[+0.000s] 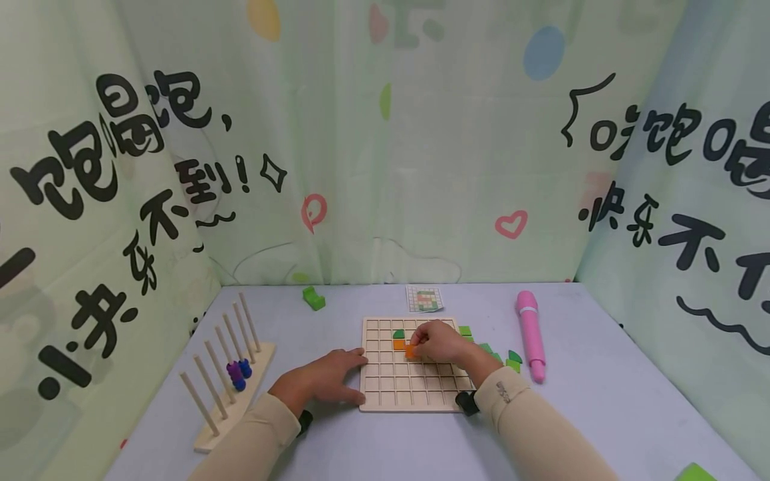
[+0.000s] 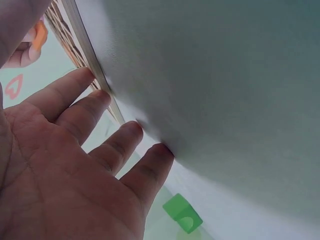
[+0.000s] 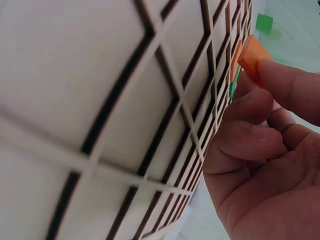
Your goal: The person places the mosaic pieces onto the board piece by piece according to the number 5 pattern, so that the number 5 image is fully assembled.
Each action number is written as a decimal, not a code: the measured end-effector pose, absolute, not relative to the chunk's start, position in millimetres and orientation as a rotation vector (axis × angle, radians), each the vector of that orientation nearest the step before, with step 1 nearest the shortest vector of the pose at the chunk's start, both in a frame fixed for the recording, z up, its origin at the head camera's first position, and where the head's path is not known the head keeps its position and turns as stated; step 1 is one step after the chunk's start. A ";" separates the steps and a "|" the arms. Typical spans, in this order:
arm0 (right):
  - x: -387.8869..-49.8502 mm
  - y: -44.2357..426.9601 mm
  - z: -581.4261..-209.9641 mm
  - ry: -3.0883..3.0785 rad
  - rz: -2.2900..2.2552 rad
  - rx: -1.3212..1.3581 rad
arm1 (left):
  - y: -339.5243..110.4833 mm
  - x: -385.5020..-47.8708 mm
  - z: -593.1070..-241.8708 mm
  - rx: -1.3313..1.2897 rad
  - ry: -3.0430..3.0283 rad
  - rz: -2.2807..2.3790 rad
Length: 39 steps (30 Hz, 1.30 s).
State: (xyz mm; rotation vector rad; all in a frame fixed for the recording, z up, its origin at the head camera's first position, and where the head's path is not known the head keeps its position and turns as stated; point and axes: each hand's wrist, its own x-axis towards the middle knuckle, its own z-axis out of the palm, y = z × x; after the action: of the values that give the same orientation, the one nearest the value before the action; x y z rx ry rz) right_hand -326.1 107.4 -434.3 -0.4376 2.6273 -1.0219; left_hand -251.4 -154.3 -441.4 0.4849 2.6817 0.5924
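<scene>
A wooden grid board (image 1: 385, 401) lies on the table, bearing an orange square (image 1: 399, 345) with a green rounded piece (image 1: 399, 333) just behind it. My right hand (image 1: 442, 342) pinches an orange tile (image 3: 254, 54) between thumb and fingers over the board, close to the placed orange square. The tile is tilted in the right wrist view. My left hand (image 1: 327, 379) rests at the board's left edge with fingers spread; in the left wrist view, fingertips of the left hand (image 2: 75, 145) touch the board's side.
Green pieces (image 1: 465, 331) lie along the board's right side, partly behind my right arm. A pink stick (image 1: 531, 337) is further right. At the left stands a peg rack (image 1: 243, 394) with beads. Behind the board are a patterned card (image 1: 424, 299) and a green block (image 1: 313, 298).
</scene>
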 end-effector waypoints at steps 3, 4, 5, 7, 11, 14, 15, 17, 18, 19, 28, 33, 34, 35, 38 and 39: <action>-324.9 100.1 -434.2 2.632 -1.000 -0.460 | -154.8 -251.6 -441.2 0.478 2.676 0.601; -324.9 98.1 -434.6 2.632 -0.994 -0.467 | -155.1 -251.7 -441.1 0.475 2.674 0.605; -324.8 96.4 -435.1 2.637 -0.985 -0.480 | -155.4 -251.9 -441.3 0.474 2.672 0.608; -324.6 93.5 -436.1 2.639 -0.978 -0.491 | -156.0 -252.2 -441.7 0.472 2.667 0.613; -324.8 89.3 -439.3 2.656 -0.960 -0.514 | -156.3 -252.1 -442.1 0.471 2.659 0.632; -323.8 86.4 -439.9 2.669 -0.944 -0.516 | -156.3 -251.8 -442.3 0.471 2.659 0.639; -323.1 85.3 -439.7 2.674 -0.939 -0.513 | -156.3 -251.7 -441.9 0.470 2.659 0.641; -321.6 83.3 -438.5 2.682 -0.928 -0.501 | -156.4 -251.7 -441.8 0.468 2.660 0.639; -320.9 82.6 -438.0 2.686 -0.922 -0.497 | -156.4 -251.7 -441.9 0.467 2.660 0.639; -320.7 81.8 -437.6 2.691 -0.915 -0.495 | -156.3 -251.6 -441.6 0.467 2.659 0.640; -322.3 77.3 -439.8 2.770 -0.791 -0.541 | -156.5 -252.0 -440.8 0.467 2.658 0.647; -322.3 74.8 -440.7 2.807 -0.721 -0.570 | -157.3 -253.5 -443.9 0.464 2.660 0.631; -321.9 74.6 -440.2 2.813 -0.716 -0.575 | -157.4 -253.6 -444.1 0.465 2.660 0.632; -321.5 74.4 -439.8 2.817 -0.709 -0.576 | -157.5 -253.6 -444.7 0.464 2.659 0.634; -320.3 73.8 -439.2 2.824 -0.707 -0.563 | -157.5 -253.3 -444.2 0.468 2.659 0.640; -319.9 73.6 -438.9 2.825 -0.710 -0.558 | -157.5 -253.1 -444.0 0.468 2.658 0.643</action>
State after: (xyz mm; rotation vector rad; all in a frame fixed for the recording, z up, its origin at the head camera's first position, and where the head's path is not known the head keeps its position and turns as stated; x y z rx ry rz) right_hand -319.9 73.6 -438.9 -0.5584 2.8255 -0.7095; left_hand -253.1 -157.5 -444.0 0.4679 2.6584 0.6435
